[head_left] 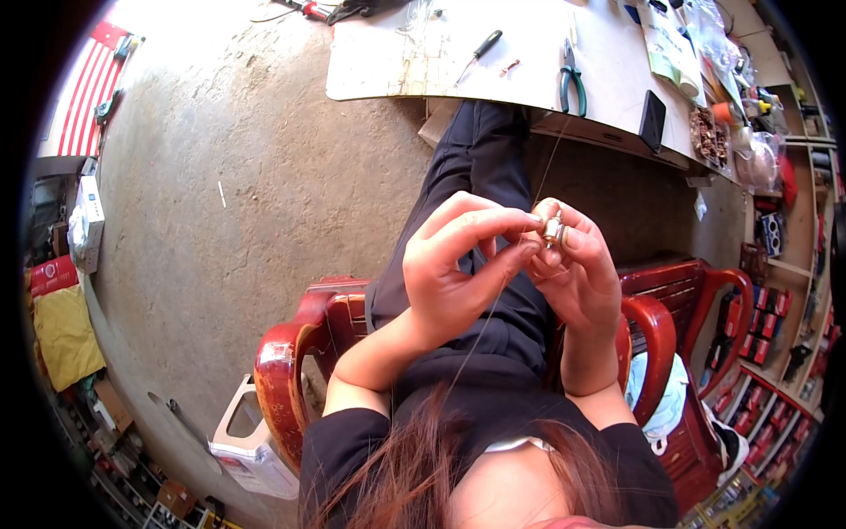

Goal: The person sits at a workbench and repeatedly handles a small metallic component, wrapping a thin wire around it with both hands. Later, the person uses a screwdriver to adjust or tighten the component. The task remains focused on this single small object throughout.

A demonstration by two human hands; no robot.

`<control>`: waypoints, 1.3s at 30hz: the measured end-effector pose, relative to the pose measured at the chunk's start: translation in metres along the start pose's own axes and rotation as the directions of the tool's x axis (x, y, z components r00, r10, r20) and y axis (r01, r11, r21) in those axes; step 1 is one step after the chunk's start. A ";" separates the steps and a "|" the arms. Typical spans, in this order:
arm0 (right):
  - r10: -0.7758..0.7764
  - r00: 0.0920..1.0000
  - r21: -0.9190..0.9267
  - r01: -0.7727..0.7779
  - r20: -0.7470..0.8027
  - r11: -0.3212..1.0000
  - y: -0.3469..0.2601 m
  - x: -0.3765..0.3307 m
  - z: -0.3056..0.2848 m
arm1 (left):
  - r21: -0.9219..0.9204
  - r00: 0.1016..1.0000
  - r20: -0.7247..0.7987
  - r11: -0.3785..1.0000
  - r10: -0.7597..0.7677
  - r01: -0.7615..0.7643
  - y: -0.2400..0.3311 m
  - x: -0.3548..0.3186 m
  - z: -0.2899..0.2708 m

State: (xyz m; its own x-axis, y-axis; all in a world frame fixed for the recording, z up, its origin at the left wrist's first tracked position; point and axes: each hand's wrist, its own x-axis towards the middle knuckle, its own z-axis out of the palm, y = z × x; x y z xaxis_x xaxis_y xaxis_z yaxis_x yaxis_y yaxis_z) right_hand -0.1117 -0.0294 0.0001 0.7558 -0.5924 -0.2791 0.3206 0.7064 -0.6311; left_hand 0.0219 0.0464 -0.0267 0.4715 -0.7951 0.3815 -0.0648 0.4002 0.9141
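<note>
Above my lap, my right hand point(582, 273) holds a small shiny metal fitting point(552, 231) between thumb and fingers. It is short and cylindrical, with a thin pin at its ends. My left hand point(458, 260) is closed in a pinch right beside the fitting, thumb and forefinger tips nearly together. Whatever lies between those fingertips is too small to make out. A thin strand point(552, 163) runs from near the table edge down towards my hands. Another fine line shows below my left hand; whether the two are one, I cannot tell.
A white table point(379, 66) ahead bears a screwdriver point(480, 55), pliers point(571, 84), a phone point(652, 121) and bags of small copper-coloured parts point(708, 137). Red wooden armrests point(282, 388) flank me. A white plastic bin point(251, 450) stands left; stocked shelves point(784, 256) line the right.
</note>
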 end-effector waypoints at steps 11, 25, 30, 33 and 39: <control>-0.064 0.997 -0.153 0.059 -0.029 0.987 0.000 -0.003 0.000 | 0.262 0.985 0.039 0.949 0.170 -0.174 0.006 0.007 -0.006; -0.036 0.999 -0.065 0.035 -0.010 0.997 0.000 -0.003 -0.006 | 0.163 0.998 0.060 0.986 0.026 -0.035 0.009 0.009 -0.007; -0.097 0.995 -0.164 0.094 -0.010 0.982 -0.001 -0.002 -0.004 | 0.195 0.996 0.064 0.978 0.060 -0.071 0.008 0.010 -0.007; -0.108 0.994 -0.176 0.103 -0.021 0.979 -0.001 -0.003 -0.004 | 0.205 0.996 0.063 0.976 0.066 -0.078 0.009 0.011 -0.007; -0.071 0.997 -0.157 0.065 -0.028 0.985 -0.001 -0.003 -0.004 | 0.209 0.996 0.054 0.975 0.066 -0.076 0.008 0.012 -0.005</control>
State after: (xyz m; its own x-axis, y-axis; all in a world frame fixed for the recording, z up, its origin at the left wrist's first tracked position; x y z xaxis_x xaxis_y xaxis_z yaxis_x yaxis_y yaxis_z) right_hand -0.1167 -0.0295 -0.0010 0.7149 -0.6514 -0.2540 0.2759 0.5966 -0.7536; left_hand 0.0318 0.0424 -0.0160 0.4177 -0.7906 0.4478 -0.2832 0.3551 0.8909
